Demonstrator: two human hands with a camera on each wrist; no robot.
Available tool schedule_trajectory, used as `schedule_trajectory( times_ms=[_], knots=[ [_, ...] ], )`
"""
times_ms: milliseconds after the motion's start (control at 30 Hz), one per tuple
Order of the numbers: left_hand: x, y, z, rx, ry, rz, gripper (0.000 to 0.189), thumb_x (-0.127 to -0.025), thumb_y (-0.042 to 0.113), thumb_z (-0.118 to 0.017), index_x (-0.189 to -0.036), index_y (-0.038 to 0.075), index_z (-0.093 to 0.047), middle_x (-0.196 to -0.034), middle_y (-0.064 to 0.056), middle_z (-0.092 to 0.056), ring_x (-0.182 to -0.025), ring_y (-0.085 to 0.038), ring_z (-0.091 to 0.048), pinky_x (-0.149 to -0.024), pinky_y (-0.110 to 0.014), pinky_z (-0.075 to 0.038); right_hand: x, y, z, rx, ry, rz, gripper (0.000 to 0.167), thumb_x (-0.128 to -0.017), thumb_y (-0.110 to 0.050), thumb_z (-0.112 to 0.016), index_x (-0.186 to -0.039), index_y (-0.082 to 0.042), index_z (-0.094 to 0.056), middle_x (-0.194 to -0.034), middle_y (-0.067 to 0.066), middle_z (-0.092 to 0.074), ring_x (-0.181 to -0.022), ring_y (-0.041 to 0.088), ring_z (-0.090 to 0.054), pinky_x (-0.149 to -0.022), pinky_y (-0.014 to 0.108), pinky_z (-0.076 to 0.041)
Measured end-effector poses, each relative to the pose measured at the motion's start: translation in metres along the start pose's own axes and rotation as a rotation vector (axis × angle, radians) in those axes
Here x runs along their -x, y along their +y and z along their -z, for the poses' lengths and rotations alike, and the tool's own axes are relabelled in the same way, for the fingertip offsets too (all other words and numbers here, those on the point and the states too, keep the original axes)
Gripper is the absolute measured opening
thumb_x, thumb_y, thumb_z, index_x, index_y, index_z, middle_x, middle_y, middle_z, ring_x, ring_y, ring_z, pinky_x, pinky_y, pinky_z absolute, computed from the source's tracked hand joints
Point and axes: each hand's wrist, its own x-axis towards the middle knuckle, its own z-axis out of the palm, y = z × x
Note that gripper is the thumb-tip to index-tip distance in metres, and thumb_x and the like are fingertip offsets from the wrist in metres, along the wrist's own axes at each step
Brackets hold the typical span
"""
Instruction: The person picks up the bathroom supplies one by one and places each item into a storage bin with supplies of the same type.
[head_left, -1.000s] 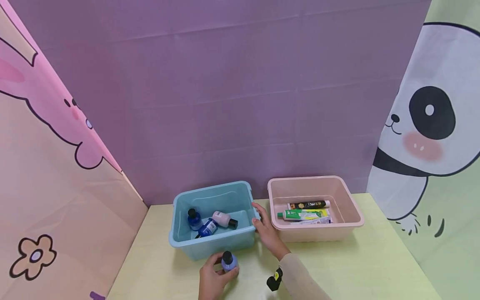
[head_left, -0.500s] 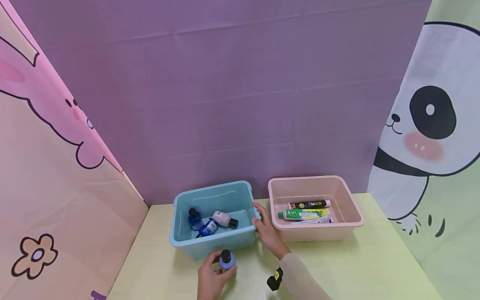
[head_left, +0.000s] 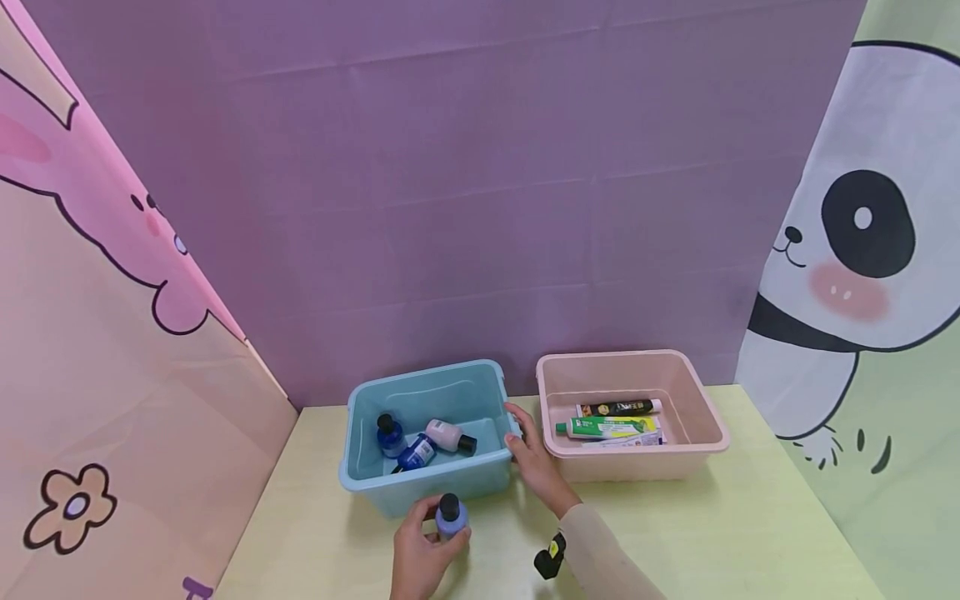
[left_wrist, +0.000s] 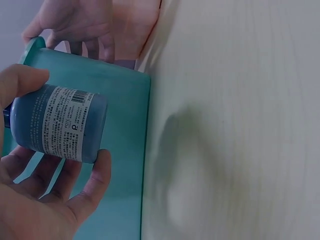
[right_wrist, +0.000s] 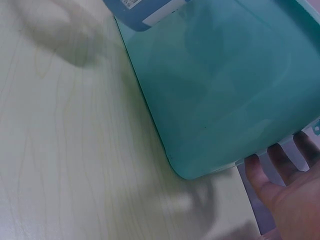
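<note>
My left hand (head_left: 424,552) grips a small periwinkle-blue bottle (head_left: 452,518) with a black cap, just in front of the light-blue plastic bin (head_left: 390,498). In the left wrist view the bottle (left_wrist: 60,122) is off the table, its printed white label showing, with thumb and fingers on opposite sides. My right hand (head_left: 537,467) holds the bin's right end at the rim; the right wrist view has its fingertips against that end wall. Inside the bin lie a dark-blue bottle (head_left: 391,439), a blue labelled bottle (head_left: 417,453) and a pale pink bottle (head_left: 446,436) with a black cap.
Right of the blue bin stands a pink bin (head_left: 637,468) holding a black tube (head_left: 617,409), a green-and-yellow tube (head_left: 603,428) and a whitish tube (head_left: 628,440). Both bins sit on a pale wooden table (head_left: 735,533), before a purple back wall.
My left hand has shifted slightly left and up in the head view with the blue bottle. The right hand stays on the bin's rim, and both bins keep their places.
</note>
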Motion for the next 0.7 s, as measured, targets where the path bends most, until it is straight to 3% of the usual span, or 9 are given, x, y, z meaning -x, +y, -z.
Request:
schedule_trajectory(
  times_ms=[400,700],
  knots=[
    [0.0,0.01,0.005,0.004,-0.028,-0.024,0.052,-0.075,0.013,-0.089,-0.121,0.007,-0.065,-0.118,-0.008,-0.068,-0.11,-0.025,-0.06,-0.079,-0.03,-0.055,0.0,-0.003,0.001,-0.027,-0.013,0.004,0.05,-0.112,-0.021,-0.037,-0.158,-0.037,-0.026,-0.166,0.015,-0.021,-0.143,0.047,-0.037,-0.106,0.055,-0.047],
    [0.002,0.017,0.01,0.028,-0.06,-0.057,0.051,-0.075,0.016,-0.09,-0.12,0.01,-0.066,-0.117,-0.007,-0.067,-0.109,-0.024,-0.059,-0.077,-0.026,-0.055,-0.001,0.0,0.001,-0.024,-0.02,0.007,0.052,-0.112,-0.018,-0.036,-0.159,-0.036,-0.024,-0.166,0.015,-0.019,-0.144,0.049,-0.036,-0.107,0.058,-0.046]
  ],
)
